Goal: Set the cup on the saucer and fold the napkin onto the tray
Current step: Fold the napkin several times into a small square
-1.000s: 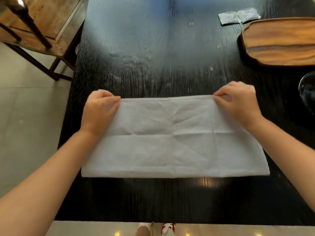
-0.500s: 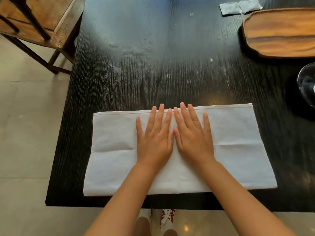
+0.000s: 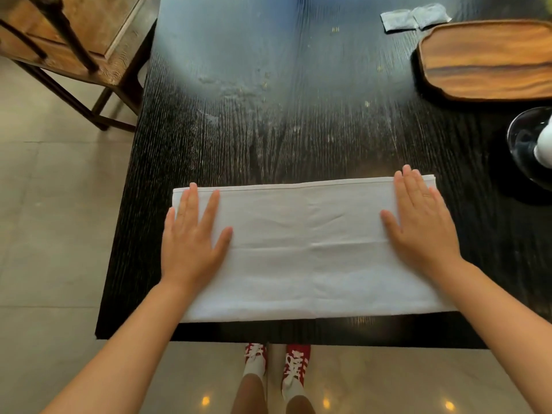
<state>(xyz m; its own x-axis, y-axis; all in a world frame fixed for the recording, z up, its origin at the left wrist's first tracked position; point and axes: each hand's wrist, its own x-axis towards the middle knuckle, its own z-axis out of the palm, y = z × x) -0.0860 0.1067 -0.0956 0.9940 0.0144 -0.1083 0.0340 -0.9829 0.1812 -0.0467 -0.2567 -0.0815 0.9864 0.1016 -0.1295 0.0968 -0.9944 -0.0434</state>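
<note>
Head view looks down on a dark wooden table (image 3: 298, 115), the largest thing here, with a chair (image 3: 74, 46) off its far left corner. Across the near edge lies the white napkin (image 3: 298, 252), folded into a long band (its far hem runs straight, a faint crease down the middle). At far right sits the wooden tray (image 3: 490, 58), bare and well apart from the napkin; nearer, at the right edge, a glass saucer (image 3: 525, 144) is partly cut off, with something white on it, probably the cup. Two small packets (image 3: 415, 17) lie just beyond the tray.

The left hand (image 3: 191, 243) is spread flat on the napkin's left end, the right hand (image 3: 424, 225) flat on its right end; both are open, pressing down and gripping nothing. The cloth looks light, soft and limp, so it will likely sag unless taken by the corners or ends, which lie right under the fingertips of each hand.
</note>
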